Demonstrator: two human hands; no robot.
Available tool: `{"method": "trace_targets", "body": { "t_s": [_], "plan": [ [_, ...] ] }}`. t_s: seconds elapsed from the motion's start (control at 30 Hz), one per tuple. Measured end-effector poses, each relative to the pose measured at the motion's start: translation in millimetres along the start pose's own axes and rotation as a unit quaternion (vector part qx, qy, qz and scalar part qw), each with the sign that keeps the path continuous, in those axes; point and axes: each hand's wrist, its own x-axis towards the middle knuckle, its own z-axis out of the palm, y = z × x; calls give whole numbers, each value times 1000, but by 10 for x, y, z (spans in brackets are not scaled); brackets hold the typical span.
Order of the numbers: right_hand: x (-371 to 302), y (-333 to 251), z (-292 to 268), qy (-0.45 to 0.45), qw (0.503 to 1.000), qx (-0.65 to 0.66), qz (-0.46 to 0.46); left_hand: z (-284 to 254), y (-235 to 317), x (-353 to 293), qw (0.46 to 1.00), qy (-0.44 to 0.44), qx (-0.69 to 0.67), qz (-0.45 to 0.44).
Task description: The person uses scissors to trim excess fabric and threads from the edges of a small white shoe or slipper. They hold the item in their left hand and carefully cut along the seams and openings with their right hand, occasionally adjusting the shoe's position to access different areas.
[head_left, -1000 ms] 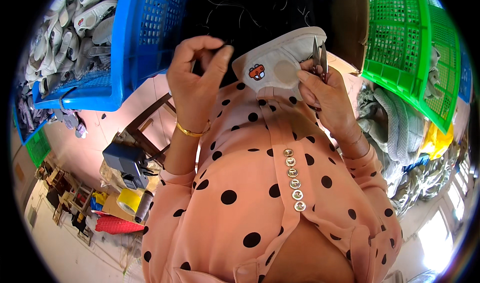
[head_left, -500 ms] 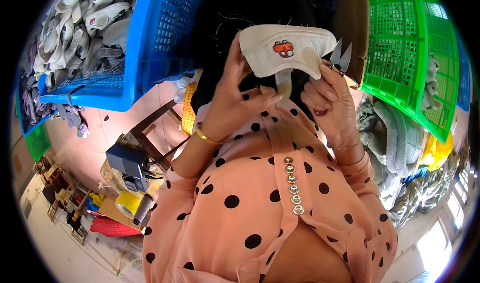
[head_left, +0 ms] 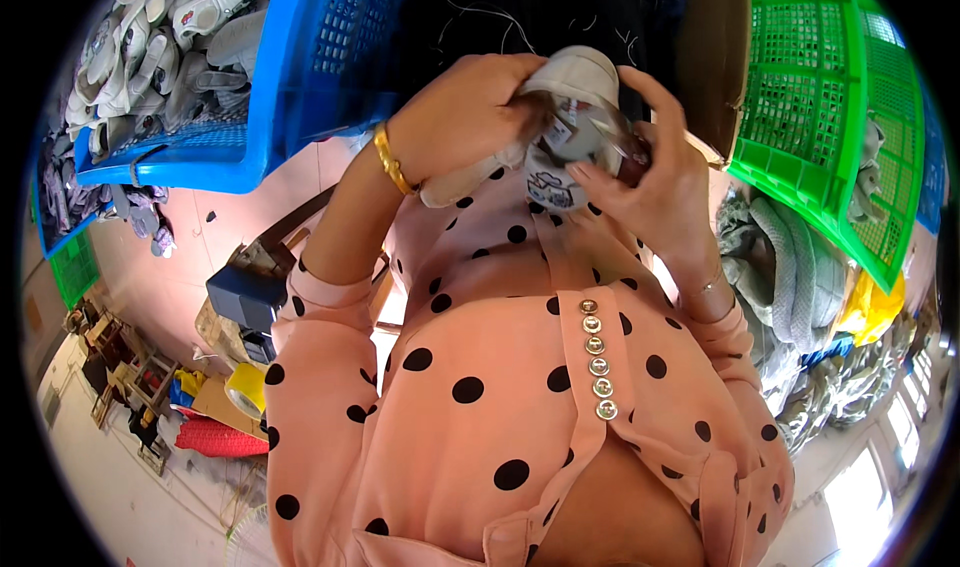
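Observation:
A white fabric shoe upper (head_left: 572,75) is bent round between my two hands, its printed lining showing in the middle. My left hand (head_left: 465,112) is closed on its left side, and a pale flap (head_left: 465,185) hangs below those fingers. On the other side my right hand (head_left: 665,182) rests its thumb against the printed part, with the index finger arched above. Dark red scissors handles (head_left: 634,159) sit within the right hand; the blades are blurred or hidden. Motion smears the area between the hands.
A blue basket (head_left: 265,107) heaped with white shoe uppers (head_left: 150,62) stands at left. Green baskets (head_left: 800,87) and a cardboard box edge (head_left: 738,67) are at right, above grey fabric pieces (head_left: 790,267). A blue-black box-shaped device (head_left: 243,297) and yellow tape roll (head_left: 247,392) lie at lower left.
The upper, held out flat with its red car picture showing, is now turned and bent so its lining shows. My left hand has risen and closed over it. The scissors blades no longer stand out clearly.

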Motion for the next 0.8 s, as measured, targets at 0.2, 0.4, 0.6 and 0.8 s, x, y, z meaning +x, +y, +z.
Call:
{"method": "trace_targets", "body": {
  "t_s": [0.2, 0.4, 0.6, 0.8],
  "plan": [
    [75, 305, 50, -12, 998, 1, 60, -50, -334, 71, 982, -32, -177, 63],
    [-41, 543, 109, -6, 921, 285, 265, 237, -448, -243, 944, -8, -330, 13],
    [-226, 426, 259, 19, 902, 338, 267, 658, -327, -267, 970, 189, -133, -71],
    [-144, 295, -55, 33, 995, 41, 84, 486, -205, -252, 985, 171, -20, -22]
  ]
}}
